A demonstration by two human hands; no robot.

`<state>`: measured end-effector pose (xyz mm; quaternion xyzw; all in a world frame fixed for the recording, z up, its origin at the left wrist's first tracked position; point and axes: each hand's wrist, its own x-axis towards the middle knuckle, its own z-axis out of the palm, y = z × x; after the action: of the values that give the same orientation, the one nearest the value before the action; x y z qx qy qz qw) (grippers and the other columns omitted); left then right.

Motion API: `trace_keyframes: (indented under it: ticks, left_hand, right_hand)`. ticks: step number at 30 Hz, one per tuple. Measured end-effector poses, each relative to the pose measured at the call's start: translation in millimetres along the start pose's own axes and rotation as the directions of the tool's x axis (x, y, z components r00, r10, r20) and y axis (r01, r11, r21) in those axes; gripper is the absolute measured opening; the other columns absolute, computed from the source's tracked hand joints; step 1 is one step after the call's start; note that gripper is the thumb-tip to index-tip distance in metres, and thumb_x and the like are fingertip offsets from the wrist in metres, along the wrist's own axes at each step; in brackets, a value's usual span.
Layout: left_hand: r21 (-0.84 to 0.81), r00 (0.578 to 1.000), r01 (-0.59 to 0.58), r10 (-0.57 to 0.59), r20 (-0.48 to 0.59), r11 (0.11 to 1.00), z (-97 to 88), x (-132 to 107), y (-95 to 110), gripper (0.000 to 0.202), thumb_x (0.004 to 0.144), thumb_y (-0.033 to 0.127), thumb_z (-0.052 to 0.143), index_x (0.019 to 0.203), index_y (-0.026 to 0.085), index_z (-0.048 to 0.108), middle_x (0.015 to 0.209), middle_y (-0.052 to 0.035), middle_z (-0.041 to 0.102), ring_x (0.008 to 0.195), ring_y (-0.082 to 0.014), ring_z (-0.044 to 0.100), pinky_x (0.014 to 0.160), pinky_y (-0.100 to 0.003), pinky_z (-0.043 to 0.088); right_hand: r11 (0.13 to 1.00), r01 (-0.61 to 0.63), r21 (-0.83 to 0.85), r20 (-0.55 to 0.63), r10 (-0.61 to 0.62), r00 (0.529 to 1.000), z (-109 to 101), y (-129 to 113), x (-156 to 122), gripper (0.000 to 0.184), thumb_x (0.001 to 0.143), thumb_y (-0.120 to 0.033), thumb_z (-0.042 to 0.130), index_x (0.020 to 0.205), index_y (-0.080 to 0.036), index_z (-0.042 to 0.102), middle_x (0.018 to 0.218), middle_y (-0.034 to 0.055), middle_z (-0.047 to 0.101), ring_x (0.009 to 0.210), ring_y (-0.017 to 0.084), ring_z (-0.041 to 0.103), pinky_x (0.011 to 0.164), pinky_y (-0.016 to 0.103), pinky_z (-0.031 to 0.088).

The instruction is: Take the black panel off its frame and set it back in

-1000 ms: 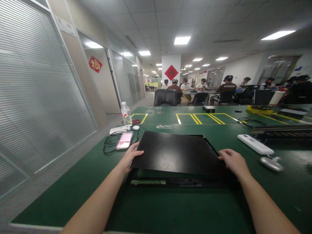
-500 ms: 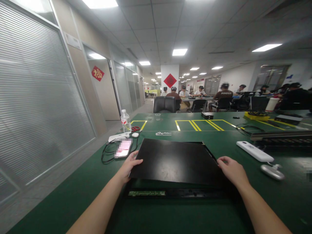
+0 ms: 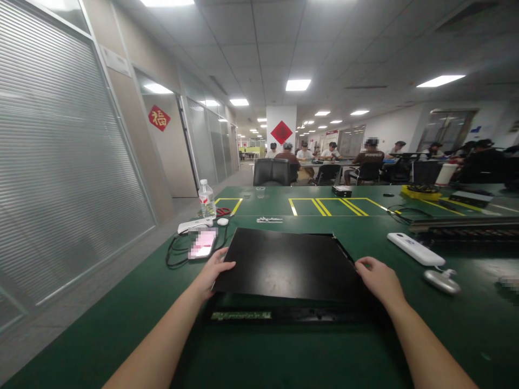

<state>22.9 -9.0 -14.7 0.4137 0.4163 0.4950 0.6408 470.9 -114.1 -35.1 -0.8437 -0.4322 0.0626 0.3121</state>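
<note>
A flat, glossy black panel (image 3: pixel 284 265) lies slightly tilted over a black frame (image 3: pixel 324 315), its near edge raised above the frame's front bar. Along that bar runs a green circuit board strip (image 3: pixel 241 315). My left hand (image 3: pixel 211 272) grips the panel's left edge, thumb on top and fingers at the side and below. At the right edge, my right hand (image 3: pixel 379 278) is closed with thumb and forefinger pinched against the panel's corner area. Whether those fingertips hold the panel or the frame's side is hard to make out. The far right corner of the frame shows beyond the panel.
Left of the panel are a phone (image 3: pixel 203 243), black cable, a water bottle (image 3: pixel 207 200) and red-handled scissors (image 3: pixel 223 212). A white device (image 3: pixel 416 248) and a silver one (image 3: pixel 441 281) lie right. Black bars (image 3: pixel 478 232) sit farther right; people sit beyond the green table (image 3: pixel 101 329).
The camera view has shifted slightly, moving the whole scene a little left and up in the picture. Both hands keep their places on the panel's sides.
</note>
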Motion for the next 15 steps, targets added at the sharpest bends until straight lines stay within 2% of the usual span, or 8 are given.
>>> trace_keyframes:
  ticks: [7,11,15]
  left_hand:
    - [0.012,0.999,0.019,-0.018,-0.047,1.0,4.6,-2.0,3.0,0.069,0.054,0.005,0.089,0.116,0.017,0.06,0.093,-0.0079,0.078,0.071,-0.023,0.076,0.066,-0.032,0.061]
    - [0.024,1.0,0.015,-0.015,-0.005,1.0,3.2,-1.9,3.5,0.067,0.058,0.004,0.087,0.118,0.018,0.06,0.095,-0.0062,0.079,0.073,-0.0217,0.076,0.069,-0.031,0.062]
    - [0.044,0.999,0.026,-0.024,-0.042,0.999,4.0,-0.1,3.0,0.066,0.058,0.002,0.085,0.117,0.018,0.061,0.091,-0.0051,0.079,0.071,-0.0222,0.076,0.068,-0.032,0.062]
  right_hand:
    - [1.0,-0.021,0.016,0.003,0.021,1.0,-3.2,-1.3,-0.6,0.028,0.085,-0.041,0.056,0.09,-0.025,0.079,0.085,0.0064,0.078,0.083,0.025,0.069,0.065,0.031,0.043]
    - [0.999,-0.026,0.024,0.006,0.026,1.0,-5.2,-3.4,-1.5,0.029,0.086,-0.041,0.055,0.091,-0.025,0.079,0.086,0.0062,0.078,0.079,0.023,0.067,0.064,0.03,0.042]
    - [0.999,-0.031,0.014,0.011,0.031,0.999,-7.0,-5.2,-3.0,0.03,0.087,-0.042,0.054,0.091,-0.024,0.078,0.086,0.0063,0.078,0.077,0.023,0.067,0.063,0.03,0.041]
